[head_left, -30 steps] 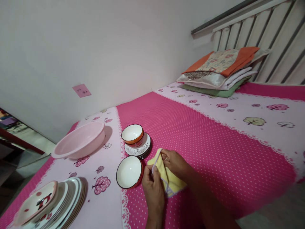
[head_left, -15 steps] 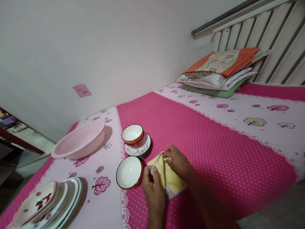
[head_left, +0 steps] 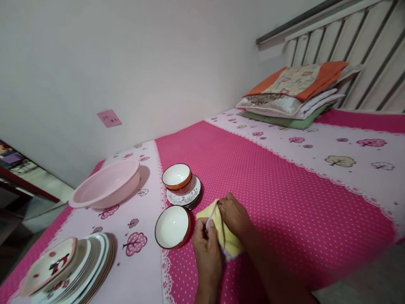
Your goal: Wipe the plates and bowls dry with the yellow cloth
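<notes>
A yellow cloth (head_left: 229, 245) with a pale purple edge lies low over the pink dotted sheet. My left hand (head_left: 207, 245) pinches its near left edge, and my right hand (head_left: 234, 214) grips it by the upper edge, where a fold stands up between the two. Just left of my hands, a white-lined bowl (head_left: 172, 227) with a dark rim and red outside sits on the bed. Behind it, stacked orange and red bowls (head_left: 176, 176) rest on a pile of small patterned saucers (head_left: 186, 196).
A pink plastic basin (head_left: 106, 185) stands at the left near the wall. In the lower left is a stack of plates (head_left: 95, 257) topped by a cartoon-printed dish (head_left: 50, 264). Folded pillows and bedding (head_left: 294, 95) are piled at the far right by the white headboard (head_left: 348, 46).
My right hand let its fingers loosen and shift on the upper edge of the cloth, then closed on it again. My left hand kept its pinch. The bowls and plates stayed put.
</notes>
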{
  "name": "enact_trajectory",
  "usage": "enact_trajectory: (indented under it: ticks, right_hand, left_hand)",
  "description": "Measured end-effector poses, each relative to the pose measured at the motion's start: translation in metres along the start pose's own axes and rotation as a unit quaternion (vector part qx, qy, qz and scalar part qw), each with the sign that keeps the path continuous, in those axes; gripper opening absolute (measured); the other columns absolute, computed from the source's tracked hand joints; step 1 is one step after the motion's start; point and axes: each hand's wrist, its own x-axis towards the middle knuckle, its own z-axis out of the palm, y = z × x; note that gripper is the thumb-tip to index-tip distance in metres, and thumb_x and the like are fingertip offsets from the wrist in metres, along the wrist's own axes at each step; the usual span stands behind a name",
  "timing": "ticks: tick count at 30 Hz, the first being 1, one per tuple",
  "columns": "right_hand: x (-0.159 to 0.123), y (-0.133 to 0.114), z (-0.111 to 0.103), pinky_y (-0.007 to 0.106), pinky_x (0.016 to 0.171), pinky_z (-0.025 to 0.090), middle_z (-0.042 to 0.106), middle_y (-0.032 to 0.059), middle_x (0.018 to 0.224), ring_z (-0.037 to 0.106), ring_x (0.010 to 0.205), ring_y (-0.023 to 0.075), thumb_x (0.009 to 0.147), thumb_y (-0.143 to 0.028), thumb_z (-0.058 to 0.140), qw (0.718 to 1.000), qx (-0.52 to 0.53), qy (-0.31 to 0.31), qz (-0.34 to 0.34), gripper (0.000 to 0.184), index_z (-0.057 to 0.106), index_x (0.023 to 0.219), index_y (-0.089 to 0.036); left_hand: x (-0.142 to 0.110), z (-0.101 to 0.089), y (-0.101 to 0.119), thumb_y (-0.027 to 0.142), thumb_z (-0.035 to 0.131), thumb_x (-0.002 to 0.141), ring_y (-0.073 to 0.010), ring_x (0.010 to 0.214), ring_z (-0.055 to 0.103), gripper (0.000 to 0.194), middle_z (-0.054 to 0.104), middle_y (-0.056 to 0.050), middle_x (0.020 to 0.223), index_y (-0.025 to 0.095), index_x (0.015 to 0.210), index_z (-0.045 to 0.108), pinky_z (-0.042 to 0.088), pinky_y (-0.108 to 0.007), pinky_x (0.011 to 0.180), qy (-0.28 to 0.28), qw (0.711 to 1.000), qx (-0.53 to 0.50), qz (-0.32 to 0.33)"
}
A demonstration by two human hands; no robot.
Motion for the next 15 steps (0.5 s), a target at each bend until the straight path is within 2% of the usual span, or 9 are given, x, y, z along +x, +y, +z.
enact_trajectory:
  ticks: [4,8,12,15]
  right_hand:
    - [0.000,0.007,-0.006,0.033,0.091,0.044,0.067,0.0157,0.110,0.063,0.102,0.0249,0.097,-0.014,0.050,1.000,-0.003,-0.018,-0.013,0.024,0.074,0.098,-0.016]
    - [-0.001,0.013,-0.011,0.026,0.094,0.043,0.069,0.0085,0.109,0.063,0.106,0.0193,0.084,0.000,0.055,0.998,0.014,-0.037,-0.040,0.028,0.073,0.096,-0.019]
    - [0.001,0.012,-0.006,0.028,0.089,0.044,0.067,0.0096,0.111,0.063,0.103,0.0199,0.094,-0.012,0.058,1.000,0.013,-0.013,-0.008,0.014,0.070,0.099,-0.017]
    - [0.003,0.009,0.001,0.031,0.087,0.045,0.066,0.0123,0.114,0.064,0.101,0.0218,0.101,-0.022,0.055,0.999,0.001,0.010,0.033,0.015,0.069,0.102,-0.017]
  left_hand:
    - [0.002,-0.002,-0.001,0.065,0.063,0.094,-0.0147,0.066,0.052,0.045,0.058,0.001,0.072,0.021,0.085,0.060,0.044,-0.024,0.059,0.007,1.000,-0.012,-0.007]
    - [0.003,-0.002,-0.005,0.064,0.063,0.095,-0.0147,0.067,0.051,0.044,0.057,0.002,0.072,0.021,0.085,0.060,0.045,-0.024,0.060,0.002,1.000,-0.021,-0.011]
    - [0.002,0.000,-0.005,0.065,0.066,0.092,-0.0149,0.066,0.050,0.046,0.055,0.002,0.073,0.020,0.085,0.061,0.045,-0.025,0.060,-0.016,0.999,-0.032,-0.023]
    - [0.001,0.000,-0.002,0.066,0.066,0.091,-0.0146,0.065,0.050,0.046,0.055,0.002,0.072,0.020,0.084,0.061,0.044,-0.024,0.059,-0.016,0.999,-0.032,-0.025]
